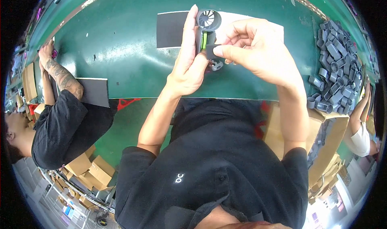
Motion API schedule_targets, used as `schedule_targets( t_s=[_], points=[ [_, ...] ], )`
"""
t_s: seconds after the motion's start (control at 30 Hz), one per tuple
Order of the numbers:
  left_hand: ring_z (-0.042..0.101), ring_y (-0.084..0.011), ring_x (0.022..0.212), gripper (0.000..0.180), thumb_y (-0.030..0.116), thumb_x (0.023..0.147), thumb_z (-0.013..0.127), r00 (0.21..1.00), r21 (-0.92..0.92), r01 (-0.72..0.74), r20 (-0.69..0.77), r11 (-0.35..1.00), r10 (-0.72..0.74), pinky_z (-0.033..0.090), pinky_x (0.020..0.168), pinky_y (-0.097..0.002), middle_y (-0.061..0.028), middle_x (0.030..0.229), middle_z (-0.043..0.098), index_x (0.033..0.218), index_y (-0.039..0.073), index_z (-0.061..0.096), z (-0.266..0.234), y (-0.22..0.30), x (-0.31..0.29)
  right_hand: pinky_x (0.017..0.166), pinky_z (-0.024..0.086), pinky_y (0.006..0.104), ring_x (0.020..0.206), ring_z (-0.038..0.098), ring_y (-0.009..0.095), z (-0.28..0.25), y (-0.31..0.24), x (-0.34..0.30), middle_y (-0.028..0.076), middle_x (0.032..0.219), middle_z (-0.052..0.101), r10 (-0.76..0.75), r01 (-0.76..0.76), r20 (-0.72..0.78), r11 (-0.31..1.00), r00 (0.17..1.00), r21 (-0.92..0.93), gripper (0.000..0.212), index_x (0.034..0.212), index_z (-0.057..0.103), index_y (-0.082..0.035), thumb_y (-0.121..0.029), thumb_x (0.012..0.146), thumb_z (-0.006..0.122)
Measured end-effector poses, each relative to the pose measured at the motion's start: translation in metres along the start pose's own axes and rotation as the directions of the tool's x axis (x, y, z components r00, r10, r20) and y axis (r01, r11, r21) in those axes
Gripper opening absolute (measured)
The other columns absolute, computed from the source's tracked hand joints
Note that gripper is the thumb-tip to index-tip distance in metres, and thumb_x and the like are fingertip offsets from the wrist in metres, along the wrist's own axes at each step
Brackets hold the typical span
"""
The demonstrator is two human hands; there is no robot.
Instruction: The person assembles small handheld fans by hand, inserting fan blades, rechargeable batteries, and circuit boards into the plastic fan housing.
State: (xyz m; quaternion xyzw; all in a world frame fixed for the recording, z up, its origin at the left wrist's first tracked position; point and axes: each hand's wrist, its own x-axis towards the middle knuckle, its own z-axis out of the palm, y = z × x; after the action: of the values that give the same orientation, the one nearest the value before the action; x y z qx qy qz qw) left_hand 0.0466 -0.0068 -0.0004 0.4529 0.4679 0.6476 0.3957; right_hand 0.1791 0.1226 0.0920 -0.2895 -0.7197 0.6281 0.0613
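Note:
My left hand (pixel 186 71) is closed around a grey plastic fan housing (pixel 218 22), held over the table. Its round end faces up and shows a bladed wheel, and a bright green strip (pixel 204 40) lies inside the handle part. Between the thumb and fingers of my right hand (pixel 264 47) is a small dark square piece (pixel 211 51), against or just over the housing's lower part. I cannot tell whether it touches. A small grey part (pixel 217 65) shows just below the housing; whether it is joined on is unclear.
Behind my hands a black sheet (pixel 171 29) and a white sheet (pixel 275 27) lie on the green table (pixel 133 68). Grey housings (pixel 338 64) are heaped at the right, above a cardboard box (pixel 332 142). A co-worker's tattooed arm (pixel 64 76) rests at the left.

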Motion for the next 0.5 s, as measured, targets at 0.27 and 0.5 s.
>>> schedule_targets(
  t_s=[0.27,0.5],
  points=[
    [0.025,-0.0291,0.153,0.090,-0.009,0.085,0.037,1.000,-0.016,0.025,0.013,1.000,-0.024,0.018,0.125,-0.0371,-0.0208,0.166,0.019,0.164,-0.001,-0.004,0.0040,0.0020,-0.0004,0.066,0.055,0.0271,0.067,0.067,0.013,-0.0089,0.0000,0.0002,0.008,0.073,0.070,-0.034,0.034,0.009,0.999,0.999,-0.023,0.012,0.083,0.071,0.004,-0.008,0.083,0.074],
    [0.031,-0.0276,0.147,0.092,-0.008,0.083,0.036,0.998,0.080,0.038,0.042,0.996,-0.041,0.026,0.120,-0.0358,-0.0203,0.163,0.024,0.165,0.002,-0.005,0.0080,0.0002,-0.0021,0.067,0.056,0.0333,0.068,0.071,0.018,-0.0072,-0.0066,-0.0013,0.015,0.071,0.070,-0.070,0.059,-0.033,0.963,0.997,-0.264,0.014,0.084,0.070,0.006,-0.008,0.081,0.072]
  ],
)
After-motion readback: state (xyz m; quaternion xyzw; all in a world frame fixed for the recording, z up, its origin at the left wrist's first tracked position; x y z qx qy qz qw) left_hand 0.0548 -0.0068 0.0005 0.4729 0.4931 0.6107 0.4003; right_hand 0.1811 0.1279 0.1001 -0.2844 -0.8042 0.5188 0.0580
